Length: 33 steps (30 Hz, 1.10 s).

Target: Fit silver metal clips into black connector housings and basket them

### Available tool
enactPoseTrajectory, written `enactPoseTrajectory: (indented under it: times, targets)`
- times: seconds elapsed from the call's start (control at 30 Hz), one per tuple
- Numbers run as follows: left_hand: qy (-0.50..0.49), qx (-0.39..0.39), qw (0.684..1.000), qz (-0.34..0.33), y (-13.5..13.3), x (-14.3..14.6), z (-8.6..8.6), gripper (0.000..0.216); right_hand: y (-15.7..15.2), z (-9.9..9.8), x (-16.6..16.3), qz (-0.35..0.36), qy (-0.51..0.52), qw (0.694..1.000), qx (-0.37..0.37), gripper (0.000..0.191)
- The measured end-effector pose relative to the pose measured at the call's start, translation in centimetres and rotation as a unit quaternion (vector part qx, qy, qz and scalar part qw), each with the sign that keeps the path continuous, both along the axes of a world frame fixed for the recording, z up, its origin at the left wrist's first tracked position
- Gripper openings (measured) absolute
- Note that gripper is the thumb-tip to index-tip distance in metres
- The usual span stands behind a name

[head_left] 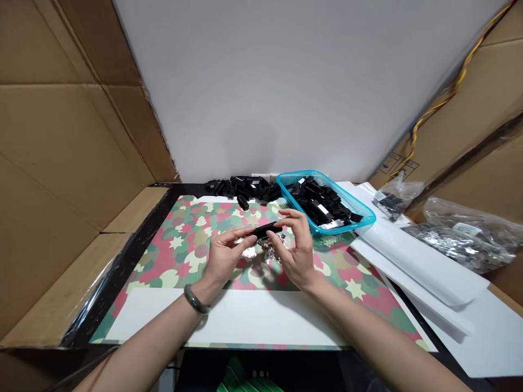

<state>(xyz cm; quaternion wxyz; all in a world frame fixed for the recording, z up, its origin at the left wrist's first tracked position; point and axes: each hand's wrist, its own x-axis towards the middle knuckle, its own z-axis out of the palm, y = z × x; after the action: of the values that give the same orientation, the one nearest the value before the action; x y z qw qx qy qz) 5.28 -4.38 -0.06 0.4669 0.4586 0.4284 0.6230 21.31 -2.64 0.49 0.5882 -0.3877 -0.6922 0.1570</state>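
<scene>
Between both hands, above the patterned mat, is a small oblong black plastic part [266, 230]. My left hand [227, 247], with a dark green bangle on the wrist, pinches its left end between thumb and fingers. At its right end, my right hand [297, 250] grips it with thumb and bent fingers. Small shiny silver metal pieces [269, 251] lie in a loose pile on the mat just below, partly hidden by the hands. Whether a metal piece is on the black part cannot be made out.
Several black parts [245, 188] are heaped at the back wall. A blue plastic basket [365, 220] full of similar parts stands back right. White sheets [425, 267] and a plastic bag of metal pieces [469, 239] lie at right. Cardboard walls [73, 147] enclose the sides.
</scene>
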Motion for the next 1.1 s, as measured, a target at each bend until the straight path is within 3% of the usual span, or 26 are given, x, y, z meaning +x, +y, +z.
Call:
enactPoseTrajectory:
  times: [0.07,0.13,0.3,0.4,0.53,0.8,1.1]
  targets:
    - [0.008,0.022,1.0,0.017,-0.1,0.1,0.0,0.02,-0.6,0.3,-0.2,0.017,-0.038,0.998,0.036,0.009]
    - [0.036,0.052,0.997,0.033,-0.2,0.0,-0.1,0.018,-1.1,0.4,-0.5,0.043,-0.061,0.997,0.024,0.014]
    - [0.17,0.145,0.973,0.048,-0.6,-0.1,-0.9,0.024,-1.1,0.0,-0.6,0.094,-0.02,0.99,-0.104,0.016]
    - [0.244,0.234,0.939,0.066,-0.5,-0.3,-1.5,0.03,-0.9,0.2,-0.5,0.116,0.009,0.979,-0.165,0.017]
    - [0.32,0.328,0.882,0.104,-0.2,-0.5,-1.8,0.033,-1.1,0.4,-0.6,0.119,0.042,0.976,-0.178,0.018]
    - [0.363,0.341,0.856,0.14,-0.2,-0.4,-0.5,0.027,-0.8,0.2,-0.9,0.196,0.1,0.95,-0.223,0.02]
    - [0.336,0.307,0.884,0.109,-0.2,-0.9,-0.2,0.022,-0.5,0.5,-0.6,0.21,0.152,0.935,-0.241,0.018]
